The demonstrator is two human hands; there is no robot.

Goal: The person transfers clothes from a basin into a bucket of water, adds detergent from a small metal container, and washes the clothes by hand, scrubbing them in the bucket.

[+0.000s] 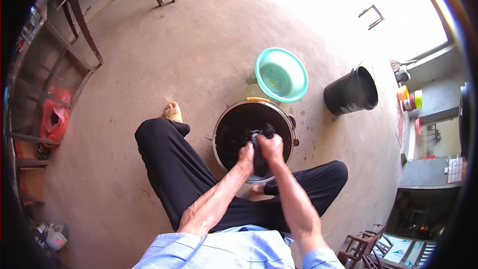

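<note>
Between my knees stands a round tub (214, 137) with a pale rim and a dark inside. My left hand (246, 154) and my right hand (271, 148) are close together over it, both closed on a bunched black cloth (260, 163). Part of the cloth sticks up past my fingers and part hangs down between my wrists. A pale, foamy-looking patch shows near my fingertips. How deep the tub is filled cannot be made out in the dark. On its far rim lies a yellow strip (258, 99).
Just beyond the tub sits a green basin (266, 67), and a black bucket (343, 95) stands to its right. A wooden rack with a red plastic bag (55, 117) is at far left. Small wooden chairs (359, 246) stand at lower right.
</note>
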